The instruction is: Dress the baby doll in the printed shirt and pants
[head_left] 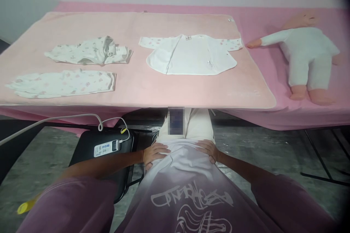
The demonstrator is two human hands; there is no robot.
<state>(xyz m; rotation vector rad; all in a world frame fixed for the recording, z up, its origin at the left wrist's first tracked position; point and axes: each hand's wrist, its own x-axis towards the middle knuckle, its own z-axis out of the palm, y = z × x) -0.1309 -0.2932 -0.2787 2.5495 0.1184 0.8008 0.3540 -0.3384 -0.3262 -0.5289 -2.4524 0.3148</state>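
My left hand [155, 154] rests flat on my lap, fingers stretched out over the hem of my shirt [188, 174]. On the other side of the lap lies my right hand [209, 150], also flat with its fingers extended. Neither hand holds anything. Beyond them on the table, a white baby jacket [191, 54] is spread wide, its sleeves out to both sides. To its left are a crumpled white patterned baby garment [90, 51] and, nearer me, a pair of folded white patterned baby pants [62, 83]. A baby doll [307, 52] in white clothing lies at the right.
A peach mat [131, 94] covers much of the table's pink cloth [262, 29]. Left of me, a black stool [82, 145] carries a white power bank [106, 148] with a cable [54, 118] running left. Black metal legs [318, 156] stand at the right.
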